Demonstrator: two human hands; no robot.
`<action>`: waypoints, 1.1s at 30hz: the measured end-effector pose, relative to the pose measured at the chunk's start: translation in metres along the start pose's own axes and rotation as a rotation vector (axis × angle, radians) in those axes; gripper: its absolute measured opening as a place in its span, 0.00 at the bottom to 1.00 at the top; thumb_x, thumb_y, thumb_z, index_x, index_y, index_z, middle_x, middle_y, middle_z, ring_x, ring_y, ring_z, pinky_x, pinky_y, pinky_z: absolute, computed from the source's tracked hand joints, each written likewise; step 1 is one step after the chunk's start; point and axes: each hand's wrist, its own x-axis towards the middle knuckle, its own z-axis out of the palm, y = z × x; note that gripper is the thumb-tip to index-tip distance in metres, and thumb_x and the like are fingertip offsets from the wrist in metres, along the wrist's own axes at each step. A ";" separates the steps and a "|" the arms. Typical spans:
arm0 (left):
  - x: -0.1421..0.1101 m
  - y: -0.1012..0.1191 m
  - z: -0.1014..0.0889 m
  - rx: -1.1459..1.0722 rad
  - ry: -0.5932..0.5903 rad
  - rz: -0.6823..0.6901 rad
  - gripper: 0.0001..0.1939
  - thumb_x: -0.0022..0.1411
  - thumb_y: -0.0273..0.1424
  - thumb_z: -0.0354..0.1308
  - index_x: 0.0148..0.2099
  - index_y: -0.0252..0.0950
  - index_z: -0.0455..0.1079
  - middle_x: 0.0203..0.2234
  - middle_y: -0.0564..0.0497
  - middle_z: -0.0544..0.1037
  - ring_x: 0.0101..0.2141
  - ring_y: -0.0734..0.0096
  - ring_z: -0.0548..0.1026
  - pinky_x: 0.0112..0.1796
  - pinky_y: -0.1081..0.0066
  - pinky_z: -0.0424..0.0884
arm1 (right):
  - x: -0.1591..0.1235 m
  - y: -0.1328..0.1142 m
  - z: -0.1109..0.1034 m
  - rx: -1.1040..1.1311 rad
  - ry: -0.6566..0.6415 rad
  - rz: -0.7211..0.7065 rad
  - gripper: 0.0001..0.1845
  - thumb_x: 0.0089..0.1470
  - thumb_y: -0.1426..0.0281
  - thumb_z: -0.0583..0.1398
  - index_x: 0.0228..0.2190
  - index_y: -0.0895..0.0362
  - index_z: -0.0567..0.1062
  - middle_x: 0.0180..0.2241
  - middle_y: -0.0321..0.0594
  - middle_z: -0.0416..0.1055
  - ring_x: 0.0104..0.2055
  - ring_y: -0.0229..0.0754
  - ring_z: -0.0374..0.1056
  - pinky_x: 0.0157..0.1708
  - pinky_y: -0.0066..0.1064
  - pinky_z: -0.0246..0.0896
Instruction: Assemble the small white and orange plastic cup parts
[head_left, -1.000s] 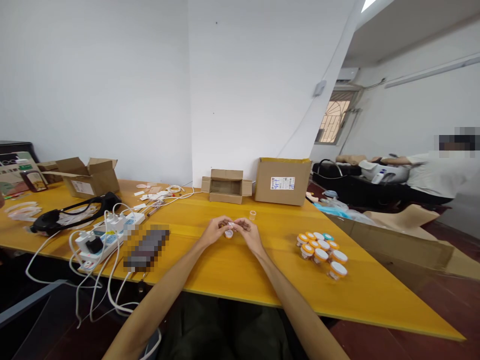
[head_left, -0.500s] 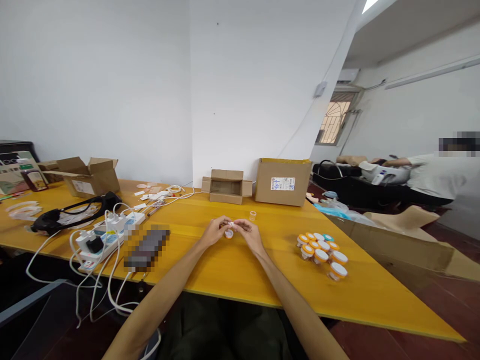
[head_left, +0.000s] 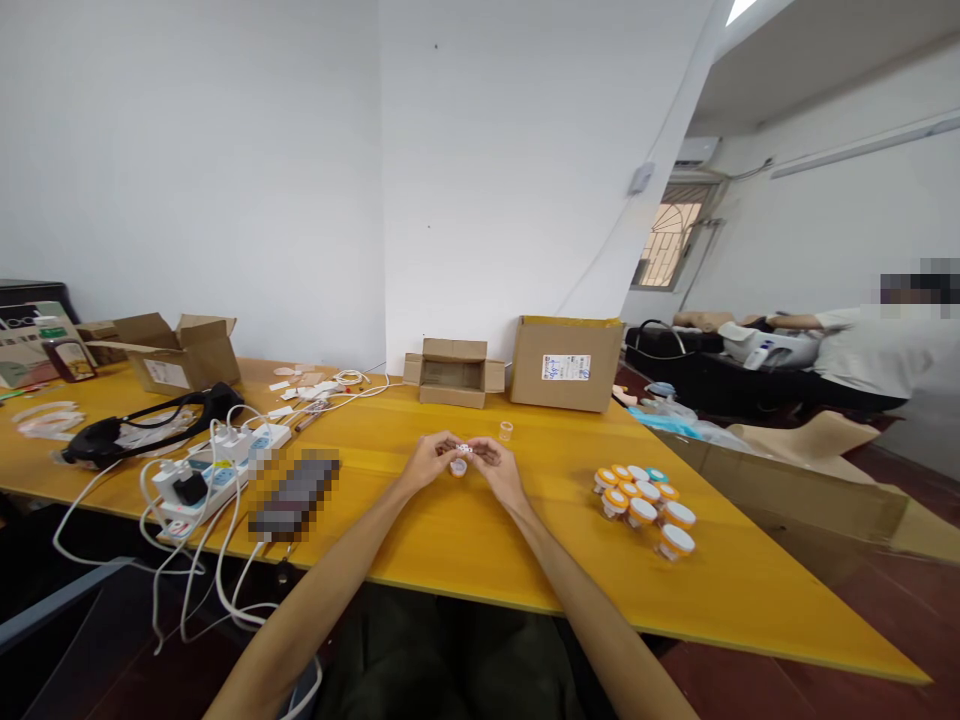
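Note:
Between the fingertips of both hands is a small white piece with dark marks point(head_left: 464, 449), too small to name. My left hand point(head_left: 430, 462) pinches it from the left, fingers closed. On the other side my right hand point(head_left: 500, 470) grips it, with the fingers bent inward. Just beneath, on the table, sits a small round white and orange lid or jar point(head_left: 457, 468), partly covered by the fingers. Behind my right hand stands a small clear jar point(head_left: 505, 430) without a lid.
Several lidded jars point(head_left: 641, 512) cluster at right on the yellow table point(head_left: 465, 560). An open small carton point(head_left: 452, 398) and a larger box point(head_left: 566, 365) stand at the back. Leftward lie a blurred dark device point(head_left: 295, 498), a cabled power strip point(head_left: 225, 485) and a black headset point(head_left: 112, 440).
The small white piece has turned or shifted slightly between the fingertips and shows more of its surface. Both hands stay in nearly the same place.

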 end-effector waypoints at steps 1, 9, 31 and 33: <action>0.000 -0.001 0.000 0.004 0.002 -0.005 0.14 0.55 0.42 0.64 0.36 0.36 0.77 0.29 0.50 0.81 0.30 0.69 0.77 0.34 0.71 0.71 | 0.000 0.000 0.001 -0.013 -0.002 -0.003 0.21 0.40 0.51 0.69 0.29 0.53 0.76 0.31 0.41 0.78 0.36 0.46 0.74 0.40 0.37 0.71; 0.003 -0.002 0.000 -0.107 -0.018 -0.047 0.17 0.52 0.44 0.67 0.34 0.35 0.75 0.27 0.51 0.79 0.28 0.70 0.76 0.33 0.72 0.71 | -0.003 -0.003 0.005 -0.123 0.020 -0.051 0.19 0.44 0.51 0.66 0.29 0.53 0.76 0.31 0.40 0.77 0.35 0.45 0.73 0.38 0.36 0.71; 0.003 0.001 0.000 -0.132 -0.023 -0.039 0.17 0.51 0.44 0.68 0.32 0.35 0.73 0.27 0.51 0.78 0.31 0.68 0.76 0.36 0.69 0.72 | -0.005 -0.009 0.007 -0.153 0.019 -0.094 0.15 0.46 0.54 0.65 0.28 0.52 0.75 0.29 0.40 0.76 0.33 0.45 0.73 0.37 0.36 0.71; 0.003 0.000 0.000 -0.124 -0.021 -0.043 0.18 0.52 0.45 0.67 0.32 0.35 0.73 0.27 0.51 0.78 0.31 0.68 0.76 0.35 0.70 0.72 | -0.005 -0.008 0.007 -0.156 0.019 -0.097 0.15 0.47 0.54 0.65 0.28 0.52 0.75 0.29 0.40 0.76 0.33 0.45 0.73 0.37 0.37 0.71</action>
